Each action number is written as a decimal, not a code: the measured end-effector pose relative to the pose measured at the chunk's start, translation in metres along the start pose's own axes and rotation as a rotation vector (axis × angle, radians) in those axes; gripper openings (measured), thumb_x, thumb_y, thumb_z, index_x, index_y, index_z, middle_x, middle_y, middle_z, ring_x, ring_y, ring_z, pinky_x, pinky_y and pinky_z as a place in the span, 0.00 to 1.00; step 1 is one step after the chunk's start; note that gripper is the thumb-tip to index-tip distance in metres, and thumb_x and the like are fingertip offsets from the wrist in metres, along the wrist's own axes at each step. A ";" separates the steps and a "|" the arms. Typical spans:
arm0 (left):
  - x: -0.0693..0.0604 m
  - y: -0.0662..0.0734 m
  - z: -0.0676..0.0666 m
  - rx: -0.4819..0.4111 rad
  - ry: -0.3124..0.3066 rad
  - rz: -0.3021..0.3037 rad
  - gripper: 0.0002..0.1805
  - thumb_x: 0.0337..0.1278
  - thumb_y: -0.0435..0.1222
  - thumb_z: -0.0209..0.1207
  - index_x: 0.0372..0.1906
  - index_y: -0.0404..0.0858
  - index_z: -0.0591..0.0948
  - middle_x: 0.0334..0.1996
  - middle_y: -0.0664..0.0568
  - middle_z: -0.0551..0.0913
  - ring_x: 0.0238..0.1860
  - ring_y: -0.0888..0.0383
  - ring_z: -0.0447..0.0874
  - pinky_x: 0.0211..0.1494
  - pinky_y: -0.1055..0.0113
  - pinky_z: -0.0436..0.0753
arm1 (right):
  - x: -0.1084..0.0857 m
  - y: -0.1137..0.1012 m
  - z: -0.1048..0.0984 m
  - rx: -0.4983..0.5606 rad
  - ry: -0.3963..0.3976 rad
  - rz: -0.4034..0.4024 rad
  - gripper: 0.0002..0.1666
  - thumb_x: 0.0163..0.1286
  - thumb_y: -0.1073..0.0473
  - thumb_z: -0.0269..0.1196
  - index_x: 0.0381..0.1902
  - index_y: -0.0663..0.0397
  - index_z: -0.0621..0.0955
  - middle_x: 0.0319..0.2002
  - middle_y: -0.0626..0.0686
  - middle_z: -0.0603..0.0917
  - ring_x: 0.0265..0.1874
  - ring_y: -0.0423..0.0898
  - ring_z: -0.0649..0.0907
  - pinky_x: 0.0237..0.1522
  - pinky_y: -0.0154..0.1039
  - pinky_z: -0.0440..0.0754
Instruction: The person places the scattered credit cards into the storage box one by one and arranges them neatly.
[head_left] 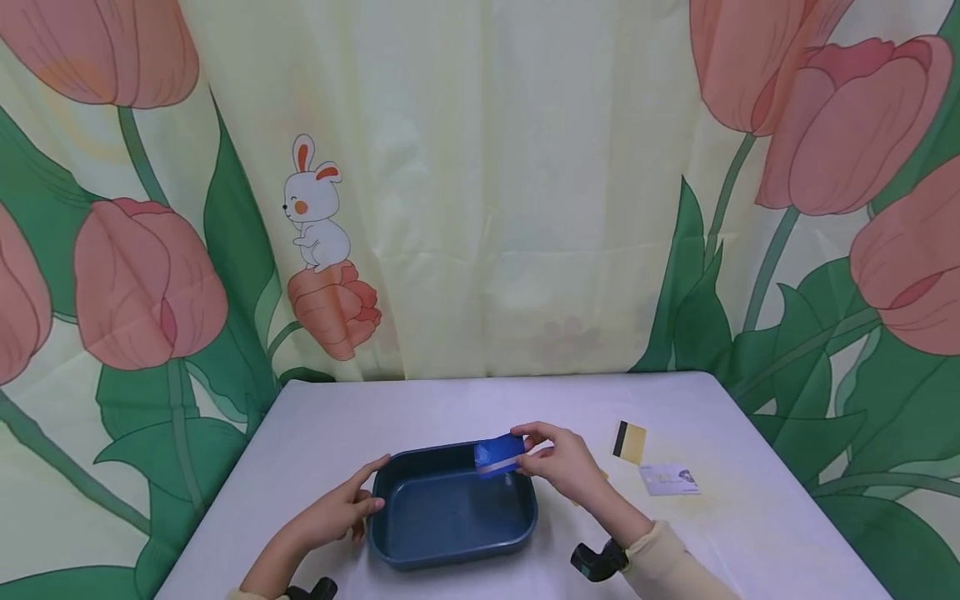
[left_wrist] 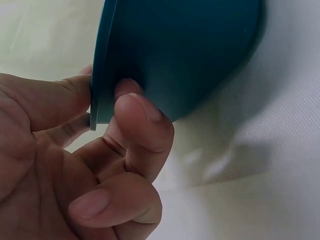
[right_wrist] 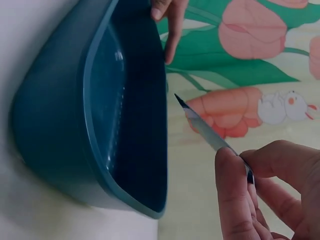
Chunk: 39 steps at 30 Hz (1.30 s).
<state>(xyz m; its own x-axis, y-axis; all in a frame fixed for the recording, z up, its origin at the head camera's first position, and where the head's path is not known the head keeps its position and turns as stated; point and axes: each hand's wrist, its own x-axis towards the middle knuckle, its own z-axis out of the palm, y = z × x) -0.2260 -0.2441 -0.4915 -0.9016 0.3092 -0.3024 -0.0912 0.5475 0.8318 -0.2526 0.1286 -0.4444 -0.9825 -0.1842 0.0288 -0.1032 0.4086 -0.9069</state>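
A dark blue rectangular plastic tub point(head_left: 450, 557) stands on the table, nothing visible on its floor. My left hand point(head_left: 336, 510) holds its left end; in the left wrist view the thumb is at the rim and curled fingers point(left_wrist: 145, 127) lie against the outer wall. Over the tub's far right corner, my right hand point(head_left: 558, 458) pinches a blue card point(head_left: 498, 455) by its right edge. The right wrist view shows this card point(right_wrist: 207, 131) nearly edge-on between thumb and fingers, apart from the tub.
Right of the right hand lie a gold card with a black stripe point(head_left: 630, 442) and a pale lilac card point(head_left: 670, 480). Something yellow point(head_left: 603, 475) is mostly hidden behind the right wrist. A tulip-patterned curtain point(head_left: 487, 208) hangs behind the white table point(head_left: 315, 417).
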 end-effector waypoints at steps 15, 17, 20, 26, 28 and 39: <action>0.003 0.001 -0.001 0.000 0.012 0.005 0.39 0.77 0.39 0.56 0.83 0.44 0.53 0.24 0.49 0.76 0.23 0.53 0.77 0.27 0.62 0.68 | -0.002 0.004 0.030 -0.074 -0.145 -0.113 0.17 0.62 0.64 0.74 0.50 0.57 0.87 0.37 0.51 0.82 0.28 0.43 0.82 0.28 0.32 0.80; 0.004 0.001 -0.002 -0.003 0.011 0.007 0.39 0.77 0.39 0.56 0.83 0.44 0.53 0.24 0.49 0.76 0.23 0.53 0.77 0.27 0.63 0.68 | -0.003 0.004 0.035 -0.108 -0.154 -0.134 0.17 0.63 0.63 0.74 0.50 0.57 0.87 0.36 0.50 0.82 0.28 0.43 0.81 0.27 0.32 0.78; 0.004 0.000 -0.002 -0.010 0.006 0.004 0.39 0.77 0.39 0.56 0.83 0.44 0.52 0.24 0.49 0.76 0.23 0.53 0.76 0.27 0.63 0.68 | -0.005 0.005 0.042 -0.147 -0.180 -0.156 0.17 0.63 0.62 0.74 0.50 0.58 0.87 0.35 0.50 0.82 0.26 0.41 0.80 0.26 0.32 0.77; 0.002 -0.002 -0.001 -0.024 -0.015 -0.002 0.39 0.77 0.38 0.56 0.84 0.44 0.51 0.25 0.49 0.77 0.23 0.54 0.76 0.27 0.64 0.69 | -0.008 0.009 0.051 -0.184 -0.235 -0.147 0.17 0.63 0.62 0.74 0.50 0.58 0.87 0.34 0.46 0.81 0.22 0.37 0.77 0.24 0.32 0.76; 0.002 -0.003 -0.001 -0.025 -0.014 0.001 0.39 0.77 0.39 0.56 0.84 0.44 0.51 0.26 0.48 0.77 0.23 0.55 0.76 0.27 0.64 0.69 | -0.008 0.010 0.053 -0.197 -0.237 -0.153 0.16 0.64 0.61 0.74 0.50 0.57 0.87 0.34 0.45 0.81 0.22 0.36 0.77 0.25 0.31 0.75; 0.003 -0.005 0.001 -0.028 -0.017 -0.002 0.39 0.77 0.39 0.55 0.84 0.43 0.50 0.26 0.48 0.78 0.22 0.55 0.76 0.26 0.65 0.68 | -0.013 0.009 0.062 -0.181 -0.238 -0.146 0.07 0.70 0.59 0.68 0.42 0.55 0.88 0.30 0.42 0.84 0.20 0.36 0.81 0.22 0.31 0.75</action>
<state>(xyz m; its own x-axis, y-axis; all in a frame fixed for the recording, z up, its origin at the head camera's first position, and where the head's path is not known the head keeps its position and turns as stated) -0.2281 -0.2448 -0.4973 -0.8940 0.3217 -0.3118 -0.1049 0.5263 0.8438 -0.2315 0.0791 -0.4788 -0.8938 -0.4471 0.0346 -0.2869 0.5108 -0.8104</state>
